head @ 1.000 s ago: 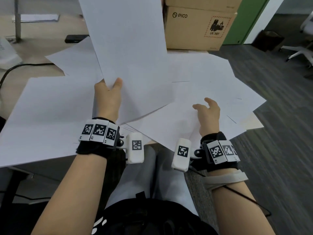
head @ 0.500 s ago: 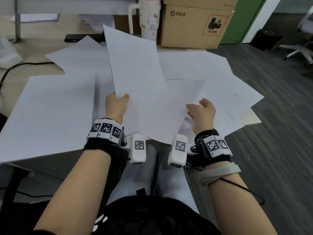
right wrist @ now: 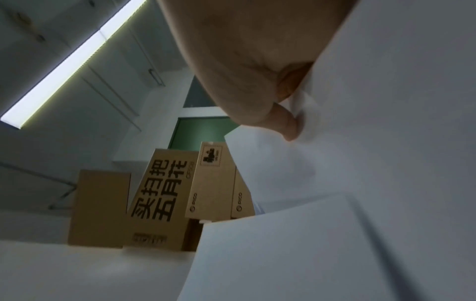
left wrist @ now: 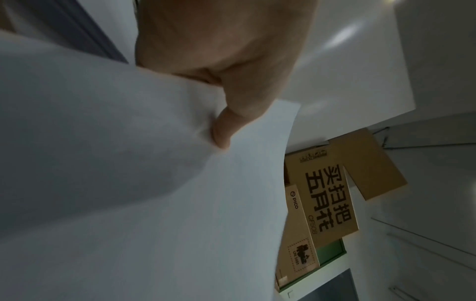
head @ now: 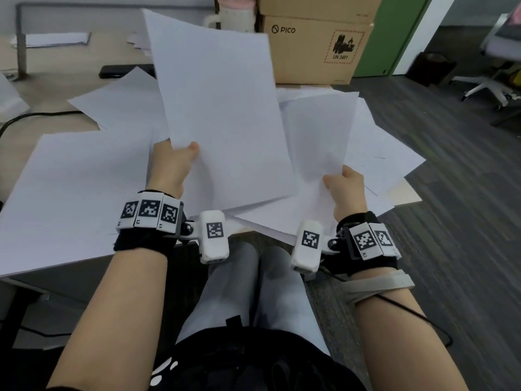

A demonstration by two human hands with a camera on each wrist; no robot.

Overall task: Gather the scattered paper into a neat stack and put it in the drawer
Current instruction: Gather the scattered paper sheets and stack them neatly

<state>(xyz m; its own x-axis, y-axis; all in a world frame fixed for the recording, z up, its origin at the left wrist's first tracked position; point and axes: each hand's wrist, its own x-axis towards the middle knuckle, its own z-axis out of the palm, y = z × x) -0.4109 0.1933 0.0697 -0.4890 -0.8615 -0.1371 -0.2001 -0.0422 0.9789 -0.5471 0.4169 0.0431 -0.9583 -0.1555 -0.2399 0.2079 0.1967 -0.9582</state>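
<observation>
A wooden bench [head: 42, 91] strewn with overlapping white paper sheets [head: 84, 179] stands on grey carpet [head: 451, 221]. The left hand [head: 172, 167] pinches a raised sheet [head: 220, 108] by its lower corner, and the right hand [head: 348, 190] pinches another sheet [head: 315, 136] lifted beside it. Behind them stand cardboard boxes [head: 315, 49] and a mug [head: 234, 15].
</observation>
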